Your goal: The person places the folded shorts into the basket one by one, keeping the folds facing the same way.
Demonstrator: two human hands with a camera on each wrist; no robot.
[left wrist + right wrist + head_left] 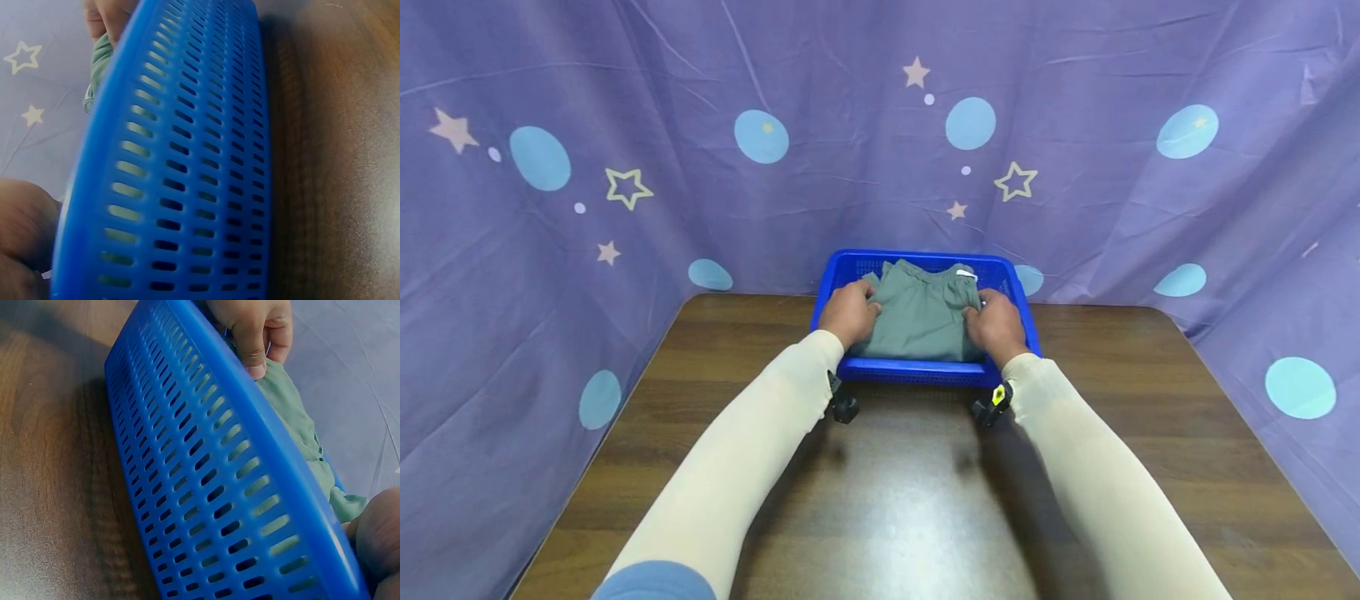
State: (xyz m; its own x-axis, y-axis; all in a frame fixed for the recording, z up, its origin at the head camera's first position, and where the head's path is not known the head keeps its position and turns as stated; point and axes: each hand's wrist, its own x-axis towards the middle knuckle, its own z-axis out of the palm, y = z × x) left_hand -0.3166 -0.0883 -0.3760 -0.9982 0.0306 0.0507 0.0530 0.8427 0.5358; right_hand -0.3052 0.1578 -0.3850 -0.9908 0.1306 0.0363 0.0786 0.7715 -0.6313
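Folded green pants (917,312) with a gathered elastic waistband and a small white label lie inside a blue plastic basket (917,367). My left hand (848,312) grips their left side, thumb on top of the cloth. On the opposite side my right hand (997,325) holds the right edge in the same way. The right wrist view shows the left hand (256,328) pinching the green cloth (290,406) above the rim. In the left wrist view the slotted basket wall (181,150) hides most of the pants. Some fingertips are out of sight behind the cloth.
The basket stands at the back of a brown wooden table (737,342), close to a purple curtain (865,125) printed with stars and blue dots. Small black wrist cameras hang under both wrists, near the basket's front wall. The tabletop reflects light in front.
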